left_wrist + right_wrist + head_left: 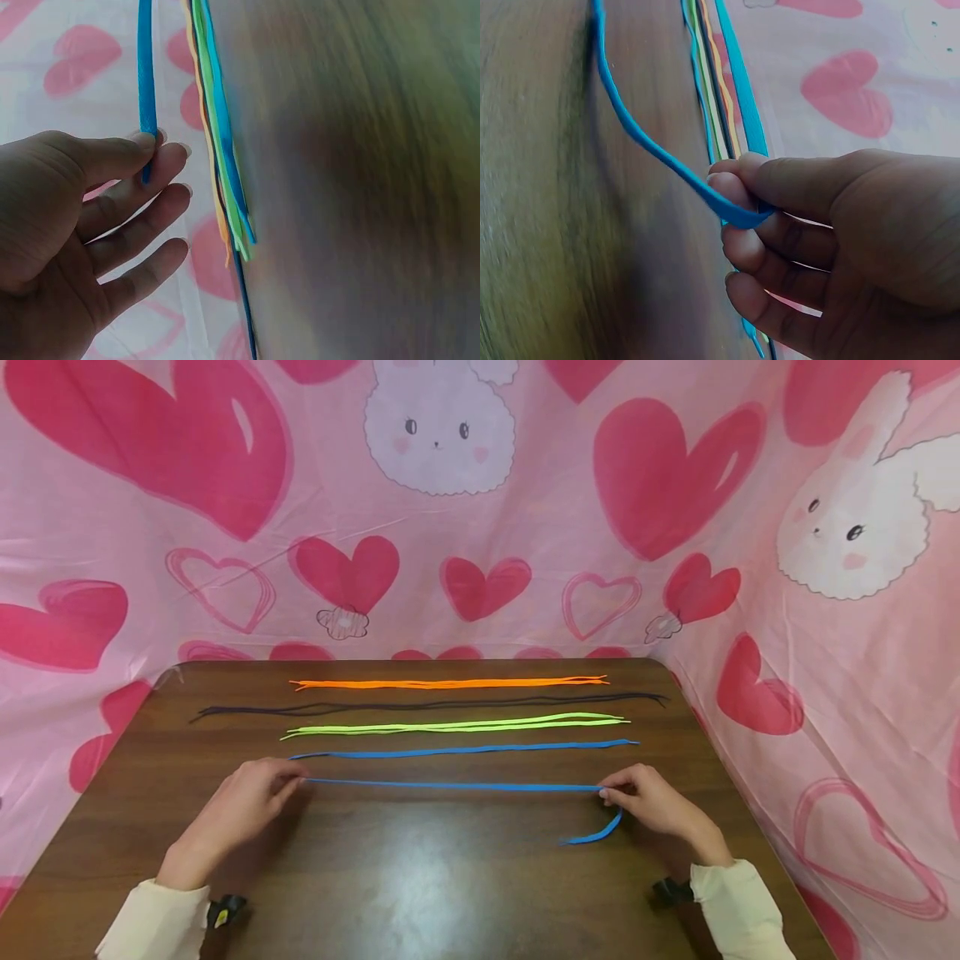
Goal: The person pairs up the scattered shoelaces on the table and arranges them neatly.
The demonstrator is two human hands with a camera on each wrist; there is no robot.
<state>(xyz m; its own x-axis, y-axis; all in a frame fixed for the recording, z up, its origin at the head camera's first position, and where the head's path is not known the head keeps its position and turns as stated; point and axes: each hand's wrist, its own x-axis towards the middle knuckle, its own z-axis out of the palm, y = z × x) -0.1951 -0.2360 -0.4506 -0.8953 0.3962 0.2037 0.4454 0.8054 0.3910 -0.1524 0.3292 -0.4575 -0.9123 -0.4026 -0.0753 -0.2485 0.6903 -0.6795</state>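
Observation:
A flat blue shoelace (450, 786) is stretched straight between both hands, above the near side of the other laces. My left hand (251, 802) pinches its left end between thumb and index finger, and in the left wrist view the tip pokes out just below the thumb. Some way in from the other end, my right hand (660, 802) pinches the lace between thumb and fingers. The loose tail (652, 146) hangs from the right hand and curves back to the left. Just beyond lies a second blue shoelace (465, 750), laid out straight on the table.
Farther back, a pair of lime green laces (457, 726), dark laces (427, 704) and orange laces (450, 684) lie in roughly parallel rows. The brown wooden table (360, 877) meets a pink heart-printed cloth (555, 602) at its back and sides.

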